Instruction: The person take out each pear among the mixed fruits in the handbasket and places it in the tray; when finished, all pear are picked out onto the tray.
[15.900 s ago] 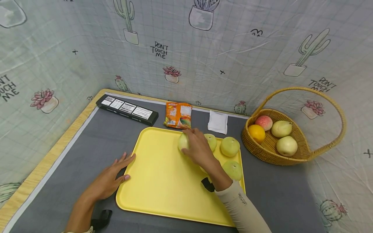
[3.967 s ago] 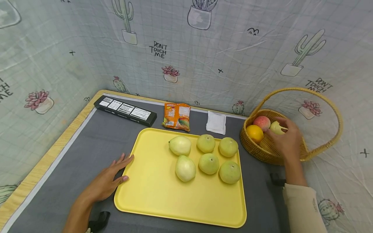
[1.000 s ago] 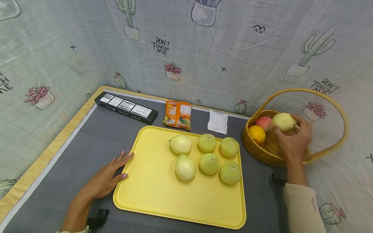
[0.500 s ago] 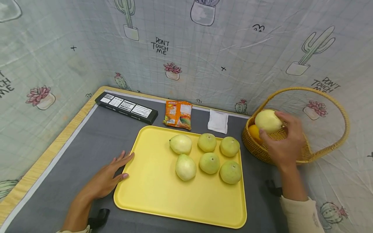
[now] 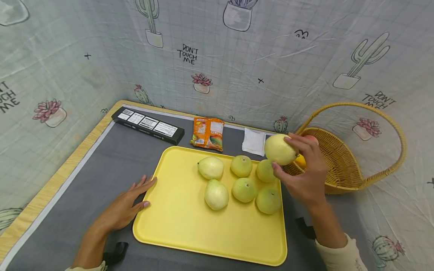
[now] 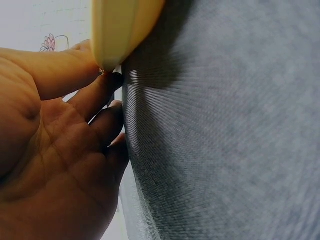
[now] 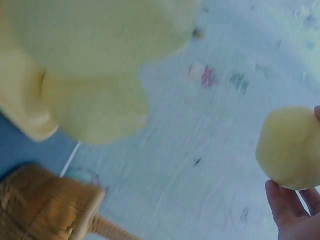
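Observation:
My right hand (image 5: 306, 175) holds a pale yellow pear (image 5: 279, 149) between thumb and fingers, its stem end toward the palm. Raised above the tray's back right corner, this pear overlaps a round green fruit (image 5: 265, 171) in the head view. The right wrist view also shows the held pear (image 7: 287, 150). On the yellow tray (image 5: 176, 218), two pears (image 5: 216, 195) lie left of several round green fruits (image 5: 244, 190). My left hand (image 5: 123, 210) rests at the tray's left edge, fingers fairly straight, with its thumb against the rim in the left wrist view.
A wicker basket (image 5: 342, 165) with a tall handle stands right of the tray. An orange (image 5: 300, 161) and a peach (image 5: 312, 139) show in it, partly hidden by my right hand. Along the back lie a black box (image 5: 148, 125), an orange snack packet (image 5: 207, 133) and a white packet (image 5: 253, 141).
My right hand has lifted the pear out of the basket and carried it left to the tray's back right corner. Earlier, two pears joined the tray. My left hand stays put.

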{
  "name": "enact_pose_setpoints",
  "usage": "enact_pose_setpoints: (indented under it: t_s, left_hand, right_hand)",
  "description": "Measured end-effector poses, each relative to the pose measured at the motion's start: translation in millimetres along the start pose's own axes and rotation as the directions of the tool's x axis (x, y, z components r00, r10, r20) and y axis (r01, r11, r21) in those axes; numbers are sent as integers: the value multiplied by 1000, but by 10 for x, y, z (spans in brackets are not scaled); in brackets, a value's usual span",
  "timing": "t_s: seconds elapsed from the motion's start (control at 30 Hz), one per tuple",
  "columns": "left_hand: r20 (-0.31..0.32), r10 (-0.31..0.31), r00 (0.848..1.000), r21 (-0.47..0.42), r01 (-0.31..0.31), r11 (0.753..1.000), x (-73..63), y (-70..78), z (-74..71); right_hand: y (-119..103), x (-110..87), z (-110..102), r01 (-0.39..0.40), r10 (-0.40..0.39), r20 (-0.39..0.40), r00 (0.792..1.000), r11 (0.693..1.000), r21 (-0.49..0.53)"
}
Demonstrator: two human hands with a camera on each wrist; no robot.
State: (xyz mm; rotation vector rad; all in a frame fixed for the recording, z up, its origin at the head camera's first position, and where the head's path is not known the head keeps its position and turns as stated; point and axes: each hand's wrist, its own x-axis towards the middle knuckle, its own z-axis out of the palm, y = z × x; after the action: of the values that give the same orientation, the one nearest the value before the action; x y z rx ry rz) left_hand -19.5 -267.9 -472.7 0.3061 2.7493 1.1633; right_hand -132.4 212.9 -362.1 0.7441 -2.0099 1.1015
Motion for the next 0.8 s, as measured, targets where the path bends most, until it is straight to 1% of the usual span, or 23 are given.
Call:
enact_pose_setpoints:
  t_s: [0.2, 0.4, 0.57, 0.67, 0.8]
  left_hand:
    - [5, -3, 1000, 0, 3, 1000, 7, 4, 1]
    - [6, 0, 1000, 4, 0, 1000, 11, 7, 7]
    - [4, 4, 1000, 6, -4, 1000, 11, 4, 16]
    - [4, 0, 1000, 2, 0, 1000, 12, 8, 16]
    - [4, -7, 1000, -2, 7, 1000, 10, 15, 11]
  right_hand:
    - [-182, -53, 193, 61, -63, 107, 992, 998, 19]
    - [-421, -91, 358, 56, -67, 217, 974, 997, 57]
    - [-574, -106, 485, 63, -85, 284, 955, 994, 89]
    - [-650, -118, 559, 55, -83, 335, 938, 994, 92]
    - [-746, -139, 679, 24, -57, 424, 904, 996, 84]
